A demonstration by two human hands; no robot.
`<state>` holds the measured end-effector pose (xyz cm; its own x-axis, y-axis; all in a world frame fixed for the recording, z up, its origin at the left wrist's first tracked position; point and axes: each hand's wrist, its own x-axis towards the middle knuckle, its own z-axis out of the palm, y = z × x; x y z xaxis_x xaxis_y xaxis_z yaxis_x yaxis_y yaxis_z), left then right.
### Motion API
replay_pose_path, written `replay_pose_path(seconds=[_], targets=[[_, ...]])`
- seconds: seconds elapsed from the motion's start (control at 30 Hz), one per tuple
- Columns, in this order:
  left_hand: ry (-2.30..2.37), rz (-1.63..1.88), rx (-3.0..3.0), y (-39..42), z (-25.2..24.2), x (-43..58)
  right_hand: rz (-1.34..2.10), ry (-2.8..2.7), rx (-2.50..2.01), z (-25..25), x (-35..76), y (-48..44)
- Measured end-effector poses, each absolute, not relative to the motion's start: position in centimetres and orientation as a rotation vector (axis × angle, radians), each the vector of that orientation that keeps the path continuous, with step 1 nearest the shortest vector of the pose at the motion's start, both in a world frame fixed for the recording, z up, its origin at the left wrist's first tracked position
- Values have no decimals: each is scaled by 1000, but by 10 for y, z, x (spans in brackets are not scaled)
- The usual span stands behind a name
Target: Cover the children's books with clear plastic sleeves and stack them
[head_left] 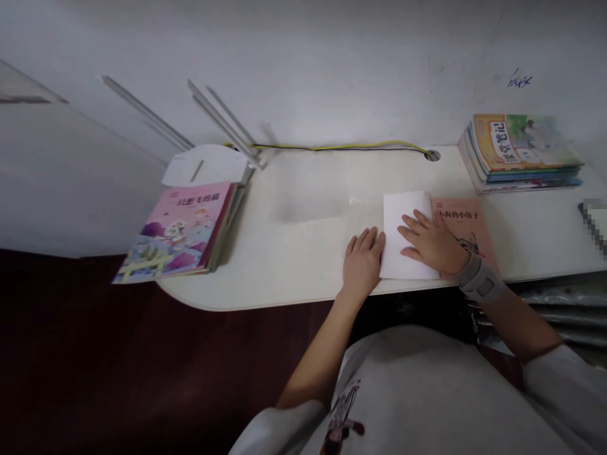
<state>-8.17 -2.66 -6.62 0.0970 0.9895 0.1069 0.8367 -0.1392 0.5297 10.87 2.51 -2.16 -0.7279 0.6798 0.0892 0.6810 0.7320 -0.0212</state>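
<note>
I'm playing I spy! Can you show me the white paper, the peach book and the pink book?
White paper (392, 249): head view, on its left side.
Peach book (468, 226): head view, on its front cover.
Pink book (187, 221): head view, on its front cover.

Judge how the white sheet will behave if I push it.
The white sheet looks thin, so it will probably flex or crease. The right hand lies across both it and the pinkish book, so they may shift together.

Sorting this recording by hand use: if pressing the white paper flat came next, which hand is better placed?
Probably the right hand: it lies spread across the white paper, reaching over the pink book. The left hand sits at the paper's left edge, mostly on the table.
</note>
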Motion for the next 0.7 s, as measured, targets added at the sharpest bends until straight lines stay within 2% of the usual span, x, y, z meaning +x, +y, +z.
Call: replay_pose_path(seconds=[0.27, 0.4, 0.57, 0.7], targets=[[1814, 528, 2113, -29, -63, -80, 1, -2991, -799, -9, 91, 4], [1820, 565, 2110, -29, -66, -81, -108, -2919, -889, -16, 93, -19], [1857, 580, 2171, -28, -69, -79, -75, -2763, -993, -31, 103, -32], [1922, 586, 2224, -27, -70, -77, -236, -2627, -1169, -35, 117, -35]])
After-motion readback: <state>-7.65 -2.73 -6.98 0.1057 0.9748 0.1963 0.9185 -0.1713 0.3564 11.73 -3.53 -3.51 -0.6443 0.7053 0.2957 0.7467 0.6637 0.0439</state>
